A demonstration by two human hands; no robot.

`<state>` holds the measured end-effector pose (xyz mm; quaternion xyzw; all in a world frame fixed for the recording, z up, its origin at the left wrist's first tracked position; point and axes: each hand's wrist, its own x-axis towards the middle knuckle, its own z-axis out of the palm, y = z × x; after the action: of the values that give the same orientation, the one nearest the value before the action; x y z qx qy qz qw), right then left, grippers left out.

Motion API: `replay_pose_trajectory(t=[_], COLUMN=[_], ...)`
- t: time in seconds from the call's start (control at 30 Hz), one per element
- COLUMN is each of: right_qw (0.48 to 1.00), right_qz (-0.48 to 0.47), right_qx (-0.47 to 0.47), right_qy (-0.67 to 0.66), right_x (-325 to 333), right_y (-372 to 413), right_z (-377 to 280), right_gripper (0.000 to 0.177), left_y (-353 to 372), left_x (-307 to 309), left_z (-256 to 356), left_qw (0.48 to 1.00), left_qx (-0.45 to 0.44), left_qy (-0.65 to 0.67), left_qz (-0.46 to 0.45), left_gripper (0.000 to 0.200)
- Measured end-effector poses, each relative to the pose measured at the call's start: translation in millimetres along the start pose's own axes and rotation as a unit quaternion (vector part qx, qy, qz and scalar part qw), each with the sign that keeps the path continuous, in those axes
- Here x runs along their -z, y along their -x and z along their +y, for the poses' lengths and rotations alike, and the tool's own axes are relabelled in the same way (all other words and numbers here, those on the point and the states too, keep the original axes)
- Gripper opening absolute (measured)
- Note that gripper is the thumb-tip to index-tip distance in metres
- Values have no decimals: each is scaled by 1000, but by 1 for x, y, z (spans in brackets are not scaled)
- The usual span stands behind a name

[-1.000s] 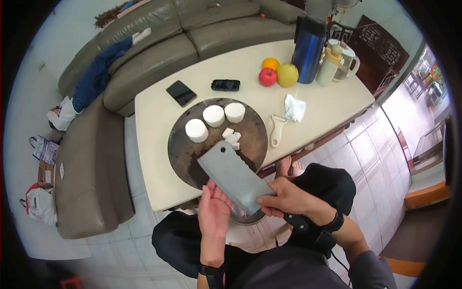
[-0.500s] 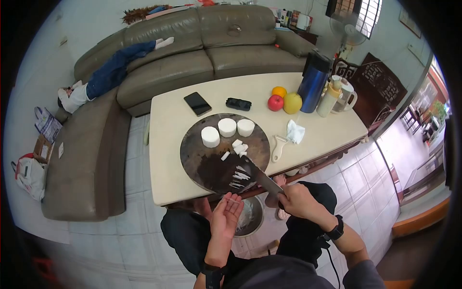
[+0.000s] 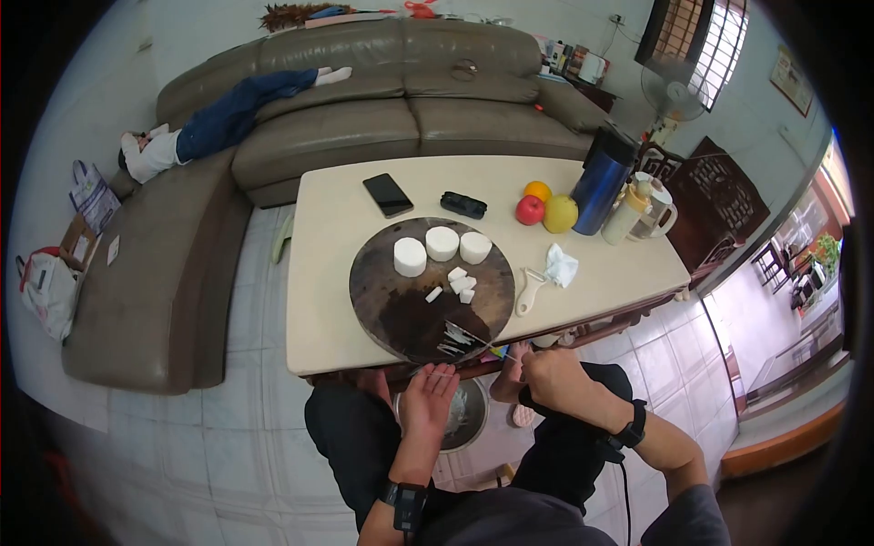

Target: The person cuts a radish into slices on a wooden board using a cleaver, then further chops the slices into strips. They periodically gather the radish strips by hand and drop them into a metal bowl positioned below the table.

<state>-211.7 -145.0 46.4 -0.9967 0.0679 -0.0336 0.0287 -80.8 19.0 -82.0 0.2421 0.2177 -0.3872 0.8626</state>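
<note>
A cream table (image 3: 319, 273) bears a round board (image 3: 378, 287), dark near its close edge. The knife (image 3: 480, 340), seen almost edge-on, slants over that edge; it should be stiff, fairly heavy, perhaps slick if wet, and best taken by the handle. It points forward and leftward from the right hand (image 3: 557, 387), closed round its handle. White strips (image 3: 452, 347) lie by it, white chunks (image 3: 442, 244) beyond. The left hand (image 3: 426, 407) is open, palm up, beside the board.

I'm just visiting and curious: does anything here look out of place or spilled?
A long pale-green thing lies beyond the table's left edge, apparently on the floor, an odd spot. The round board has a dark, damp-looking patch.
</note>
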Motion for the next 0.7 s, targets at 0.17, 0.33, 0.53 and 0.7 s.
replay_pose_trajectory(t=[0.17, 0.33, 0.53, 0.7], right_qw=[998, 993, 958, 843], right_qz=[-33, -43, -66, -100], right_qx=[31, -18, -113, -230], right_qy=[-40, -109, -255, -476], right_x=[0, 12, 6, 2], right_y=[18, 34, 49, 66], right_z=[-15, -30, -26, -22], right_gripper=[10, 10, 17, 25], left_y=[-7, -8, -2, -6], left_x=[3, 7, 5, 12], left_z=[-5, -8, -3, -3], left_qw=[1000, 999, 996, 997], left_qx=[-5, -9, 13, -28], left_qy=[6, 6, 29, -35], left_qz=[-9, -38, -85, -60], left_gripper=[28, 26, 21, 9])
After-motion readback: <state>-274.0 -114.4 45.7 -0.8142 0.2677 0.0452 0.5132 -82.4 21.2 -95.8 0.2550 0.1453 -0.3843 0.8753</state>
